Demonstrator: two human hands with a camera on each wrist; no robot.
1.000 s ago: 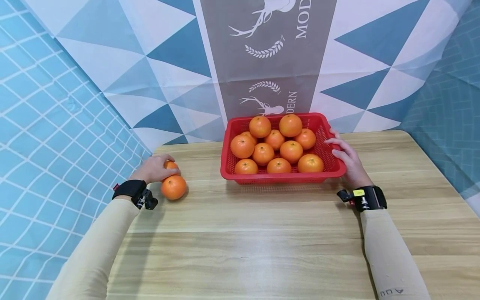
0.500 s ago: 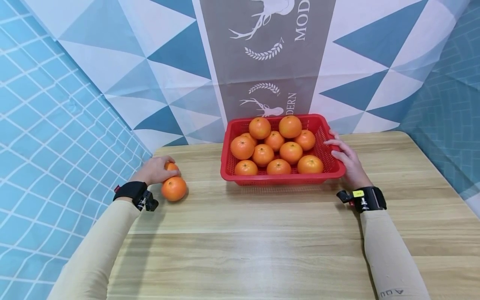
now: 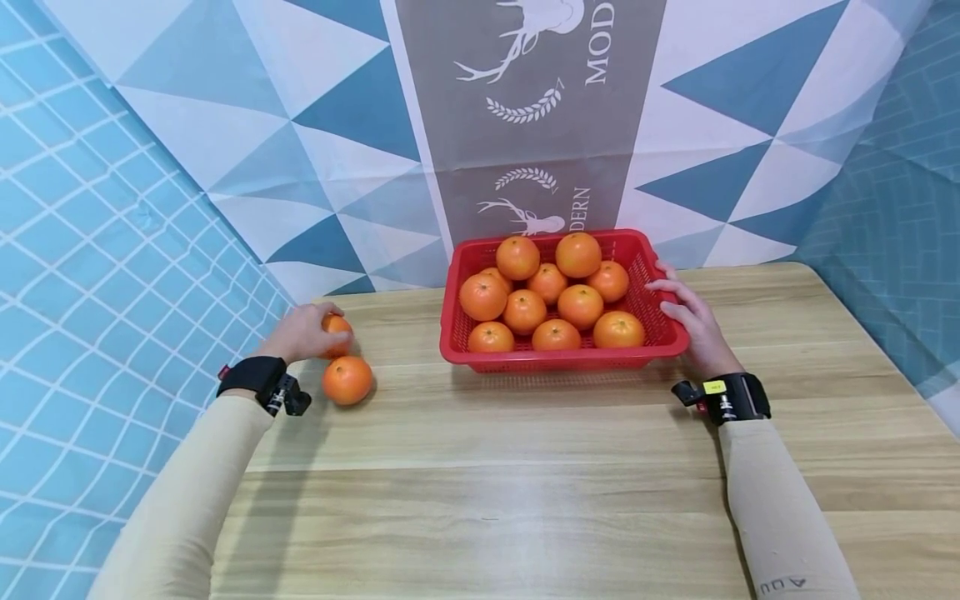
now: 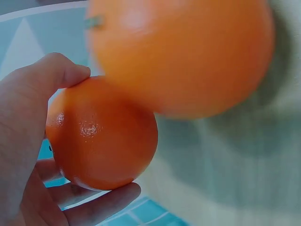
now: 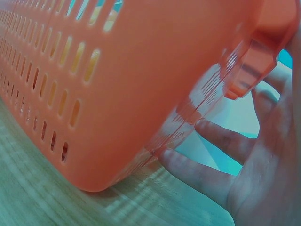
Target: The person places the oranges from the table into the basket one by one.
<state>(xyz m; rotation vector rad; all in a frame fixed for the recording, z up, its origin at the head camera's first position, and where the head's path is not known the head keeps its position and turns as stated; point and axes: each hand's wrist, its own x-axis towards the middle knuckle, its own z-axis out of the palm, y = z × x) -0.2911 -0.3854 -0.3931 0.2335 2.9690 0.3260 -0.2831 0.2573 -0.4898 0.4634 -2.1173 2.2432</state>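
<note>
My left hand (image 3: 303, 332) grips an orange (image 4: 101, 134), with the thumb across its top and the fingers curled beneath in the left wrist view. Just in front of it on the table sits a second orange (image 3: 347, 380), which partly overlaps the held one in the left wrist view. At the right end of the red plastic basket (image 3: 551, 362), my right hand (image 3: 697, 325) holds the rim. Fingertips (image 5: 203, 126) of that hand touch the slotted outer wall in the right wrist view. Several oranges (image 3: 581, 306) lie inside the basket.
The wood-grain table (image 3: 480, 492) carries everything. Behind it hangs a patterned cloth (image 3: 360, 125) with triangles and a deer print, close to the basket's back rim. A blue checked cloth (image 3: 97, 275) borders the left side.
My left hand has shifted slightly left and away from me with its orange, which now shows more beyond the near orange. The right hand and basket stay where they were.
</note>
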